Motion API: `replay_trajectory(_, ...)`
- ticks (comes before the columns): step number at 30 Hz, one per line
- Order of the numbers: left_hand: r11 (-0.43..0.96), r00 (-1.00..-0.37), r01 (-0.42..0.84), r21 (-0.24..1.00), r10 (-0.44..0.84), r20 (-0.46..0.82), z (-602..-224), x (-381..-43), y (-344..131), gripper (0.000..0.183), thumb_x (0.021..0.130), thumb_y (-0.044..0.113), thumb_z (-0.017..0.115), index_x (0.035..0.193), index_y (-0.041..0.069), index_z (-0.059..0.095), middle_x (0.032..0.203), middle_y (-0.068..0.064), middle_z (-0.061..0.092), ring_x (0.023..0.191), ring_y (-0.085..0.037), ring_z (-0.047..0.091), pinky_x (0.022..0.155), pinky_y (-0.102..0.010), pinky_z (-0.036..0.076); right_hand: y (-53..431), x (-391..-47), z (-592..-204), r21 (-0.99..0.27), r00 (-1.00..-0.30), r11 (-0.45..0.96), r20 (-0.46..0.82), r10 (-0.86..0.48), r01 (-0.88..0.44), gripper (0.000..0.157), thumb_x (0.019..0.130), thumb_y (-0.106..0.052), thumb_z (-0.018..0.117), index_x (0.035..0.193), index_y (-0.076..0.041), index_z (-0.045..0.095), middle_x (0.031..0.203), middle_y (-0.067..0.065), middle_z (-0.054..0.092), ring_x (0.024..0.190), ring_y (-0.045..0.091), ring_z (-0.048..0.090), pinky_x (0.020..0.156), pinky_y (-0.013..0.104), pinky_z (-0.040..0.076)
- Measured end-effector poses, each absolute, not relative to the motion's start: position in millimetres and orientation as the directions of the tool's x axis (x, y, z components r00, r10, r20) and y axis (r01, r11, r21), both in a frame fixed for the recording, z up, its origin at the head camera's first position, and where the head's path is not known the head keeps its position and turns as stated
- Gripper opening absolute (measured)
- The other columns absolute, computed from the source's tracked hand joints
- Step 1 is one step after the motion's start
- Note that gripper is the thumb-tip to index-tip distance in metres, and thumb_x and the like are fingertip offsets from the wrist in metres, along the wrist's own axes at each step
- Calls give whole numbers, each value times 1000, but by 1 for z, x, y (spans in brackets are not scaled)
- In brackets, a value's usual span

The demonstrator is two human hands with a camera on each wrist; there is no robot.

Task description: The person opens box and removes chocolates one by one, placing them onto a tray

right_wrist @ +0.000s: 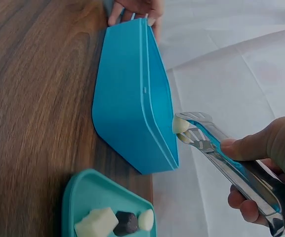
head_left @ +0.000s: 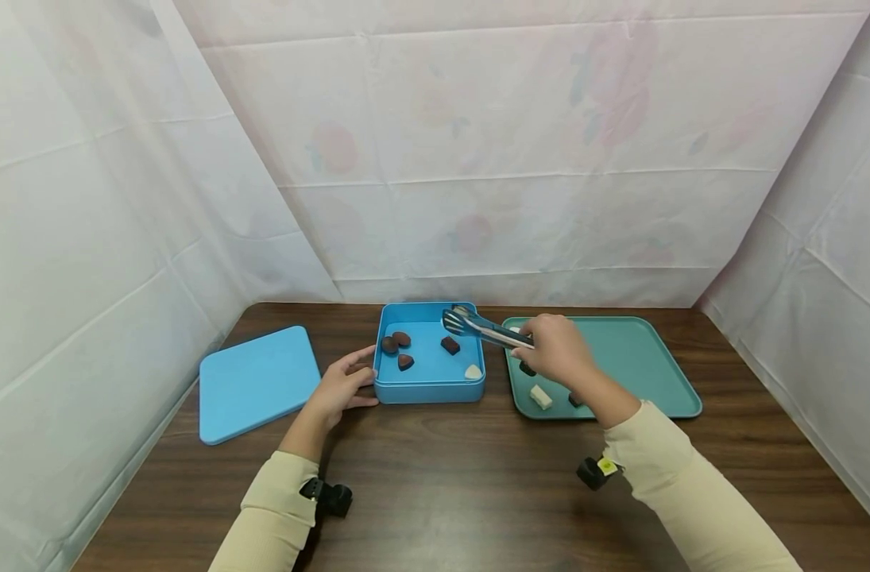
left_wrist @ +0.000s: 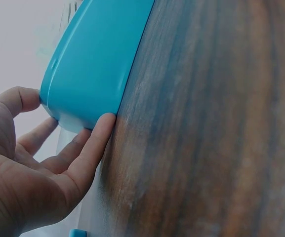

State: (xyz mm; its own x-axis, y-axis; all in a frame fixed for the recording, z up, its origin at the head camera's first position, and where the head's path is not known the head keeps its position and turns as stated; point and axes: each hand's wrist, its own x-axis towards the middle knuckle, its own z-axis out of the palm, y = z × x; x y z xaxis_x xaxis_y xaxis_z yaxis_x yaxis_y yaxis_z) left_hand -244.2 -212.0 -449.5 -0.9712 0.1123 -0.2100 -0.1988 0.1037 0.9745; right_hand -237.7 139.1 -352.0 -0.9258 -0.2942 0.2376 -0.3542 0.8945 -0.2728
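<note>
From the head view, my right grip (head_left: 559, 349) is closed round a pair of tongs (head_left: 502, 335), their tips above the far right corner of the blue box (head_left: 429, 393), while my left grip (head_left: 343, 389) touches the box's left side. Inside the box lie three rounded brown pieces (head_left: 404, 362) toward the left, a dark block (head_left: 450, 345) right of the middle and a white piece (head_left: 473, 372) in the near right corner. The blue lid (head_left: 259, 385) lies on the table (head_left: 435, 469) to my left; the green tray (head_left: 635, 361) is to my right, partly under my arm. From the left wrist, my fingers (left_wrist: 107, 118) are spread and only rest against the box wall. From the right wrist, my thumb presses the tongs, whose tips pinch a pale piece (right_wrist: 180, 125) at the box's opening; on the tray sit a white block (right_wrist: 97, 223), a dark piece (right_wrist: 126, 223) and a small cream piece (right_wrist: 145, 219) side by side.
</note>
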Motion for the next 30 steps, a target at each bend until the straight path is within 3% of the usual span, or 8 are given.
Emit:
replay_trajectory(4,114,-975,-185,976,102,-197,-453,-245,-213,53,98,11,51,150,15,40,145,-25,39,125,-42,50,82,-48,57,149,-234,-349,-289,-928,893,250,-277,-345,32,81,-22,80,102,1,74,83,9,68,54,15,52,50,30,45)
replay_trajectory(11,120,-977,-178,977,100,-191,-453,-244,-212,54,98,11,52,150,14,39,146,-23,38,124,-43,51,81,-46,57,169,-227,-346,-303,-931,897,275,-241,-321,32,81,-21,80,102,3,74,95,16,71,51,14,54,51,33,49)
replay_trajectory(30,130,-979,-151,980,115,-166,-453,-241,-213,54,99,11,51,151,14,37,143,-25,44,121,-39,55,79,-45,58,211,-213,-343,-376,-946,890,287,-151,-256,34,83,-19,78,105,7,71,63,5,60,44,13,38,44,30,34)
